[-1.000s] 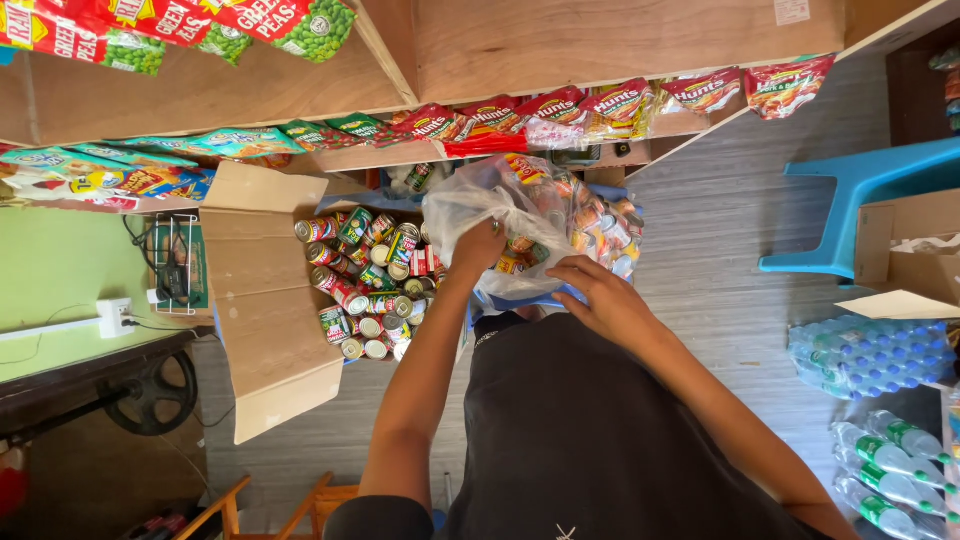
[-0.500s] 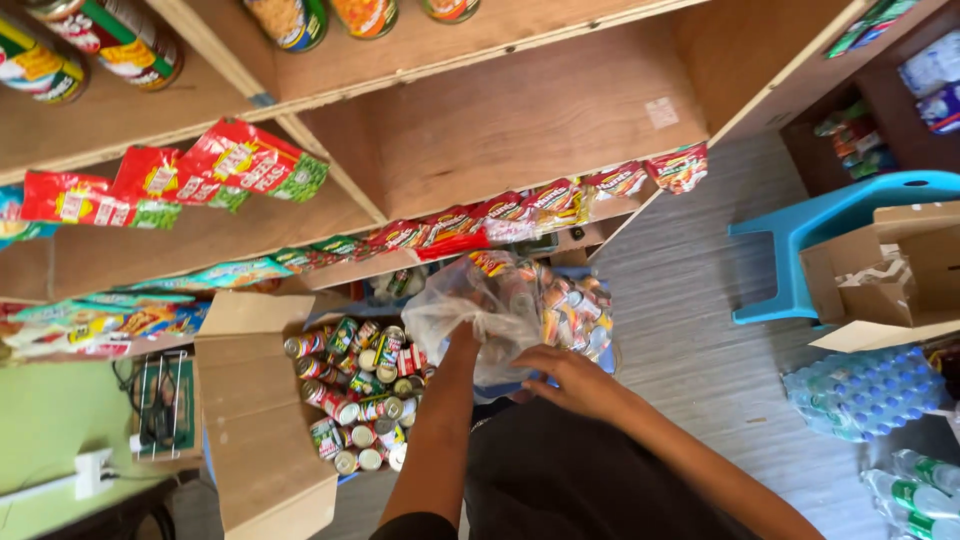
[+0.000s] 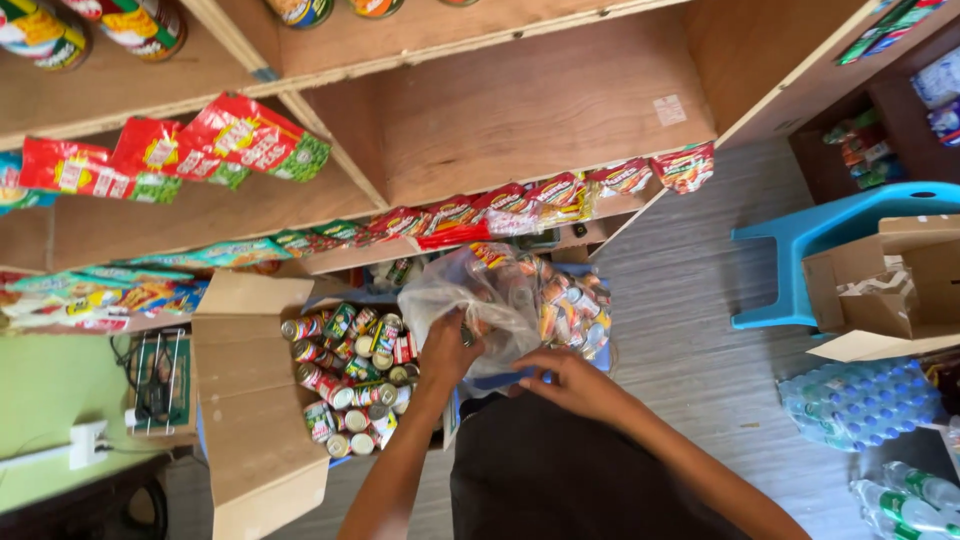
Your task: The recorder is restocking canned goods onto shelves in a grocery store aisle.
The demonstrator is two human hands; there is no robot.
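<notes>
Far to the left of your fingers, red snack packets [image 3: 225,140] hang along the wooden shelf [image 3: 520,120] edge, and tins [image 3: 120,25] stand on the board above them. Below those, still well left of your fingers, a wire rack [image 3: 160,385] sits against the green wall.

Just left of your left fingers lies an open cardboard box [image 3: 250,400] packed with small cans [image 3: 345,375], its flap folded out toward you. The cans nearest your wrist are almost touching it.

Your left hand [image 3: 450,350] is curled shut on the near edge of a clear plastic bag [image 3: 480,300], the fingers bunching the film. The bag swells up and away from those fingers, and its far right part is full of small colourful packets [image 3: 570,310].

Your right hand [image 3: 570,385] sits just right of the left one, fingers pinched on the bag's lower edge, with the packets directly beyond the fingertips. Both hands hold the bag over your dark apron [image 3: 560,480].

Well to the right of your right fingers stand a blue plastic stool [image 3: 810,240] and an open carton [image 3: 890,290] on the grey floor [image 3: 700,300]. Nearer you on that side lie shrink-wrapped water bottles [image 3: 860,400].
</notes>
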